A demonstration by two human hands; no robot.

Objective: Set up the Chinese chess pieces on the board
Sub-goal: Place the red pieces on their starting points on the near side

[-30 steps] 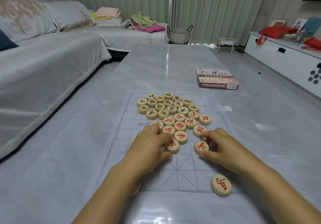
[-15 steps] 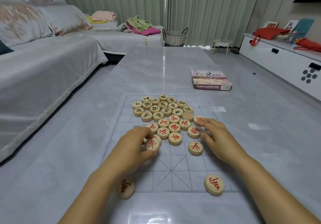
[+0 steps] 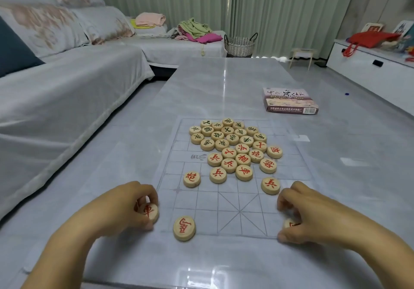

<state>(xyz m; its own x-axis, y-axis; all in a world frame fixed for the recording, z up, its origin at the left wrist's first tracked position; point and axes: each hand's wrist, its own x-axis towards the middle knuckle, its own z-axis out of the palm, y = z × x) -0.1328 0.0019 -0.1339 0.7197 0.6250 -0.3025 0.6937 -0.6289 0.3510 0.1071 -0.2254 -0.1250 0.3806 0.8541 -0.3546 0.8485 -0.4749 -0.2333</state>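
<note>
Open board [image 3: 208,201] squares between left hand [image 3: 121,208] and right hand [image 3: 313,210], piece cluster [image 3: 233,145] crowding beyond, box [image 3: 290,101] far off.

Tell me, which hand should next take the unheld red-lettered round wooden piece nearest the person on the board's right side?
Right, likely: the right hand sits just beside that red-lettered round wooden piece, while the left hand is across the gridded board. Both grip other pieces.
</note>
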